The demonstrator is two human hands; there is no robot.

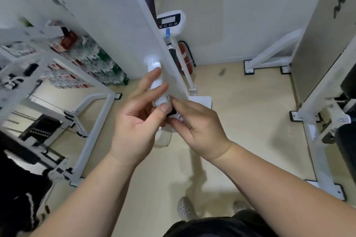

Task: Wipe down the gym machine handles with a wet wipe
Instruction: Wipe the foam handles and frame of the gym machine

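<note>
I hold a long white wet wipe pack (155,82) upright in front of me, its lower end (163,139) translucent. My left hand (134,121) grips it from the left, fingers wrapped behind and thumb pressed on its front. My right hand (196,127) comes in from the right and pinches a small black and white part (174,114) at the pack's middle, just below my left thumb. No loose wipe shows. A dark padded bar (149,3) stands at the back behind the white partition; whether it is a machine handle I cannot tell.
White gym machine frames stand at the left (92,121) and right (316,140). A standing scale with a display (170,20) and a red fire extinguisher (185,59) are at the back wall. Stocked shelves (77,63) fill the left. Beige floor (240,111) lies below.
</note>
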